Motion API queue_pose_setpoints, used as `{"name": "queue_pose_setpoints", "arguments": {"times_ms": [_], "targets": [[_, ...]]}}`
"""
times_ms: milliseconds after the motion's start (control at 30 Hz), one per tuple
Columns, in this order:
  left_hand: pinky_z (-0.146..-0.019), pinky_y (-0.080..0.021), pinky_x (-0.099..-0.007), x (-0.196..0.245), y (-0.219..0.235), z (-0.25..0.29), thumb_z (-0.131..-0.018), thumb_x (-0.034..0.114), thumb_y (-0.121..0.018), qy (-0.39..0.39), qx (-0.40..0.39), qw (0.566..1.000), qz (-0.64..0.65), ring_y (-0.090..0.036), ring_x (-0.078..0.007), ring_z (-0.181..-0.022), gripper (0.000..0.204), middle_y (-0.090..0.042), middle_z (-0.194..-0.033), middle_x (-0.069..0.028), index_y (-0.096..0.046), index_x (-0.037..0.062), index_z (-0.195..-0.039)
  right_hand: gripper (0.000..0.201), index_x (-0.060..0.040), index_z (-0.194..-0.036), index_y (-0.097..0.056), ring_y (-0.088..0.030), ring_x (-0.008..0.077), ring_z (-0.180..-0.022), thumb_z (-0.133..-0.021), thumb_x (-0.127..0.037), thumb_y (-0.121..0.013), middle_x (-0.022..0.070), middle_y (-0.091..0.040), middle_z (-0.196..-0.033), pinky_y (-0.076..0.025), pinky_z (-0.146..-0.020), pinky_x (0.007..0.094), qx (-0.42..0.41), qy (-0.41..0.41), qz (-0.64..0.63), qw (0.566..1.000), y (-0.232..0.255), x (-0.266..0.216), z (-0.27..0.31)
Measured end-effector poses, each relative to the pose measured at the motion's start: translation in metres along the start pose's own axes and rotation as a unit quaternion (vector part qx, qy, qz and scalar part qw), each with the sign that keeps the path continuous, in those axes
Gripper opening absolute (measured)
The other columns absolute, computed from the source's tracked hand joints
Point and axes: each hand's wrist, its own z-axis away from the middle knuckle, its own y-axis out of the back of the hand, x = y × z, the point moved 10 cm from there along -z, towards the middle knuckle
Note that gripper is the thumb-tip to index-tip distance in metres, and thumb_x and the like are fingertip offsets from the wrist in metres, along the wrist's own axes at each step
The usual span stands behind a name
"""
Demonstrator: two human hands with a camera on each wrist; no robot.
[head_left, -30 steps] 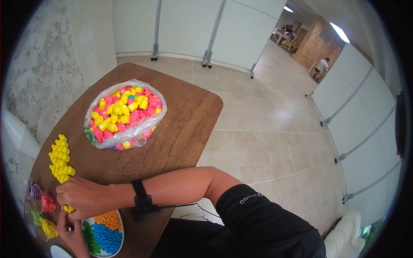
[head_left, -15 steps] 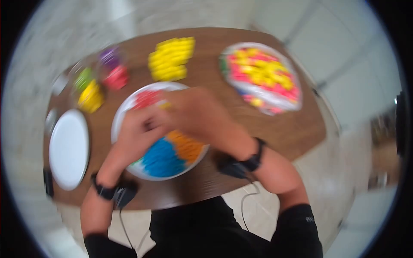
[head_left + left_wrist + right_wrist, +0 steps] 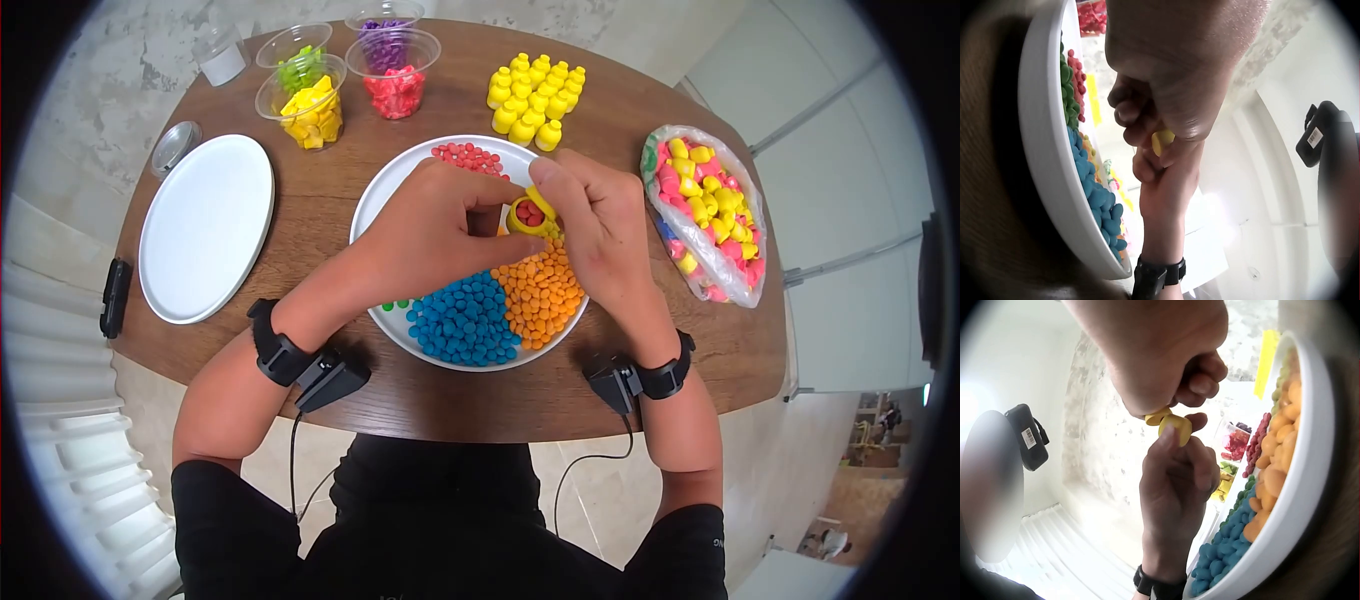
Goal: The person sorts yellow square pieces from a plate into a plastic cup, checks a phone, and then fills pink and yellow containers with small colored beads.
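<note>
Above the white plate (image 3: 372, 190), the left hand (image 3: 420, 225) pinches a small yellow container (image 3: 524, 222) between thumb and fingers; red candies show in its open mouth. The right hand (image 3: 605, 225) holds a yellow cap (image 3: 541, 203) at the container's rim, its fingers curled. In the right wrist view the cap (image 3: 1157, 417) and container (image 3: 1175, 430) touch. Under the hands lie blue candies (image 3: 465, 318) and orange candies (image 3: 543, 290), with red candies (image 3: 468, 157) at the back of the plate and some green ones at its left.
Behind the plate stand several yellow bottles (image 3: 538, 97). Clear cups with yellow pieces (image 3: 312, 115), red pieces (image 3: 395, 92), green and purple pieces are at the back left. An empty white plate (image 3: 207, 230) lies left, a bag of pink and yellow containers (image 3: 708, 210) right.
The head view has swung back over the table. Both hands are now above the candy plate, and the container's open mouth with red candies inside has come into view.
</note>
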Motion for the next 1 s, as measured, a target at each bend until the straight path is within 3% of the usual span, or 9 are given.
{"name": "queue_pose_setpoints", "arguments": {"times_ms": [133, 267, 333, 367, 433, 467, 667, 1000], "targets": [[-0.054, -0.033, -0.0222, -0.009, 0.008, -0.004, -0.089, 0.011, -0.083, 0.018, 0.019, 1.0, 0.011, -0.042, 0.0001, -0.061, 0.029, -0.052, -0.064, 0.0082, -0.077, -0.0005, -0.114, 0.039, 0.0049, -0.077, -0.056, -0.038, 0.0087, -0.06, -0.104, -0.022, -0.064, 0.0075, -0.041, -0.061, -0.034, -0.053, 0.0331, 0.046, -0.057, -0.068, 0.995, 0.01, 0.016, 0.001], [-0.054, -0.033, -0.0221, -0.021, 0.027, -0.01, -0.089, 0.01, -0.082, 0.023, 0.037, 0.999, -0.028, -0.043, 0.0006, -0.06, 0.026, -0.055, -0.064, 0.0077, -0.078, -0.0007, -0.112, 0.043, 0.0046, -0.076, -0.055, -0.038, 0.0075, -0.062, -0.105, -0.027, -0.064, 0.0041, -0.04, -0.061, -0.033, -0.055, 0.0324, 0.072, -0.066, -0.074, 0.992, 0.022, 0.027, -0.001], [-0.051, -0.038, -0.0283, -0.028, 0.048, -0.014, -0.084, 0.02, -0.085, 0.027, 0.086, 0.993, -0.08, -0.047, -0.0083, -0.051, 0.024, -0.054, -0.056, -0.0007, -0.081, 0.0021, -0.101, 0.045, -0.005, -0.07, -0.05, -0.039, 0.003, -0.057, -0.107, -0.027, -0.06, -0.0046, -0.044, -0.062, -0.028, -0.051, 0.0261, 0.07, -0.071, -0.048, 0.994, 0.024, 0.034, -0.001], [-0.051, -0.038, -0.0283, -0.034, 0.051, -0.016, -0.084, 0.02, -0.085, 0.029, 0.08, 0.993, -0.086, -0.047, -0.0083, -0.051, 0.024, -0.054, -0.056, -0.0007, -0.081, 0.0021, -0.101, 0.045, -0.005, -0.07, -0.05, -0.039, 0.003, -0.057, -0.107, -0.027, -0.06, -0.0046, -0.044, -0.062, -0.028, -0.051, 0.0261, 0.076, -0.072, -0.055, 0.993, 0.026, 0.035, -0.002], [-0.051, -0.04, -0.0307, -0.043, 0.06, -0.017, -0.083, 0.025, -0.085, 0.045, 0.085, 0.975, -0.199, -0.052, -0.0125, -0.05, 0.027, -0.058, -0.056, -0.0041, -0.082, 0.0028, -0.097, 0.047, 0.0053, -0.075, -0.054, -0.037, 0.0076, -0.06, -0.103, -0.03, -0.066, 0.0036, -0.04, -0.06, -0.032, -0.053, 0.0327, 0.075, -0.08, -0.054, 0.993, 0.027, 0.038, -0.002], [-0.054, -0.045, -0.0348, -0.048, 0.061, -0.018, -0.082, 0.03, -0.085, 0.065, 0.069, 0.968, -0.231, -0.06, -0.0192, -0.053, 0.031, -0.063, -0.06, -0.0083, -0.082, 0.0038, -0.099, 0.047, 0.0053, -0.075, -0.054, -0.037, 0.0076, -0.06, -0.103, -0.03, -0.066, 0.0036, -0.04, -0.06, -0.032, -0.053, 0.0327, 0.078, -0.081, -0.057, 0.992, 0.027, 0.04, -0.001], [-0.061, -0.051, -0.0399, -0.043, 0.055, -0.018, -0.08, 0.028, -0.084, 0.053, 0.053, 0.95, -0.304, -0.067, -0.0272, -0.063, 0.03, -0.068, -0.069, -0.0127, -0.082, 0.0051, -0.1, 0.045, 0.0063, -0.074, -0.054, -0.038, 0.0096, -0.055, -0.1, -0.028, -0.068, 0.0076, -0.041, -0.057, -0.032, -0.051, 0.0342, 0.077, -0.055, -0.046, 0.994, 0.026, 0.039, -0.002], [-0.062, -0.051, -0.04, -0.047, 0.06, -0.017, -0.081, 0.029, -0.083, 0.058, 0.06, 0.95, -0.302, -0.067, -0.0278, -0.063, 0.033, -0.067, -0.07, -0.0141, -0.08, 0.0023, -0.099, 0.045, 0.0069, -0.073, -0.054, -0.04, 0.0148, -0.053, -0.098, -0.028, -0.069, 0.0113, -0.044, -0.057, -0.035, -0.051, 0.0367, 0.091, -0.032, -0.016, 0.995, 0.031, 0.036, -0.003]]}}
